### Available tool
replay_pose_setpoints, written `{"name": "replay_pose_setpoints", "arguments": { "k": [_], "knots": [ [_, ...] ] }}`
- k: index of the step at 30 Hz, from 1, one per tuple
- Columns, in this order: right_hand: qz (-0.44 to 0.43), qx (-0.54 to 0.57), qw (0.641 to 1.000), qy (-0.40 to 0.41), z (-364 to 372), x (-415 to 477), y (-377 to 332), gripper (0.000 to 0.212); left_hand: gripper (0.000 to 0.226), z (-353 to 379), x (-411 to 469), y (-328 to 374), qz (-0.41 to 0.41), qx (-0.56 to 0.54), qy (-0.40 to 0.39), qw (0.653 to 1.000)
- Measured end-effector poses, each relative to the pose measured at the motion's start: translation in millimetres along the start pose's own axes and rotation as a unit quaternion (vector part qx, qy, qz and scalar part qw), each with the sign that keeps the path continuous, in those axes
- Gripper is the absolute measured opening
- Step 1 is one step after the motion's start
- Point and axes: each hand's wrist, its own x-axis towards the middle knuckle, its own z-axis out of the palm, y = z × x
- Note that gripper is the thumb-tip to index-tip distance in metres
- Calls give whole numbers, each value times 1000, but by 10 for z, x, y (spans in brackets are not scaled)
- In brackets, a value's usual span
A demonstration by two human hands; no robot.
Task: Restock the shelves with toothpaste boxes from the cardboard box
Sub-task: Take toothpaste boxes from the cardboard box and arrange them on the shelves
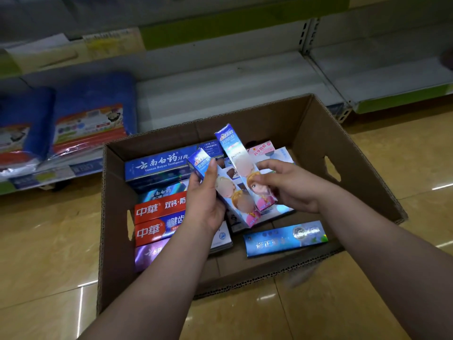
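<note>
An open cardboard box [318,133] stands on the floor and holds several toothpaste boxes: a blue one [157,165], two red ones [157,208], a purple one [147,253] and a shiny blue one [284,239]. Over the box, my left hand [203,200] grips a blue children's toothpaste box [235,200] with cartoon figures. My right hand [289,185] pinches a second, matching children's box [239,153] that points up and away. The two held boxes lie side by side and touch.
A white bottom shelf [220,87] runs behind the cardboard box, with another bay [382,77] to its right. Blue plastic-wrapped packs [90,111] lie on the shelf at the left. The floor [49,241] is glossy tan tile.
</note>
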Motion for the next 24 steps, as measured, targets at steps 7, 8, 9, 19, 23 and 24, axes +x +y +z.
{"name": "replay_pose_setpoints", "arguments": {
  "k": [7,8,9,19,23,24],
  "knots": [
    [31,33,996,-72,-38,-44,75,19,56,-76,62,65,-58,-3,17,998],
    [36,30,996,-80,-45,-43,91,23,57,-77,57,67,-68,-9,18,998],
    [40,30,995,-84,-51,-45,106,28,59,-81,51,63,-76,-12,18,997],
    [33,37,996,-73,-30,-55,189,28,42,-62,-22,56,-57,57,-25,996],
    [11,3,998,-61,-13,-40,201,28,46,-5,-68,46,-24,131,-26,991],
    [7,-2,999,-53,-13,-34,205,30,47,7,-72,46,-17,136,-22,990]
  ]
}}
